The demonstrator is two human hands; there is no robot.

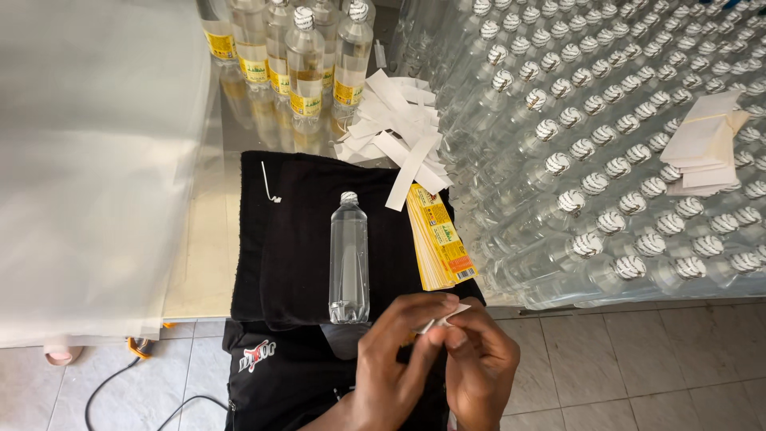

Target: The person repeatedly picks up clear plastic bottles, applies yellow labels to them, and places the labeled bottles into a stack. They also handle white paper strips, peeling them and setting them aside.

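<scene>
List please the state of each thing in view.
clear bottle: capped, lying flat on black cloth, unlabelled.
labelled bottles: upright, capped.
yellow label stack: flat beside the bottle.
left hand and right hand: pinching a white strip.

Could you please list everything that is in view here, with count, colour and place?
unlabelled bottle: one, clear, white-patterned cap, lying on the black cloth.
black cloth: one, on the table edge in front of the person.
label stack: one pile, yellow and red, right of the lying bottle.
backing strips: a loose heap, white, behind the label stack.
labelled bottles: about six, clear with yellow labels, upright at the top.
stacked bottles: too many to count, clear, unlabelled, on their sides at right.
paper stack: one, white, atop the stacked bottles.
plastic sheet: one, pale, translucent, left.
cable: one, black, on the tiled floor.
left hand: pinching a small white strip.
right hand: pinching the same strip.
</scene>
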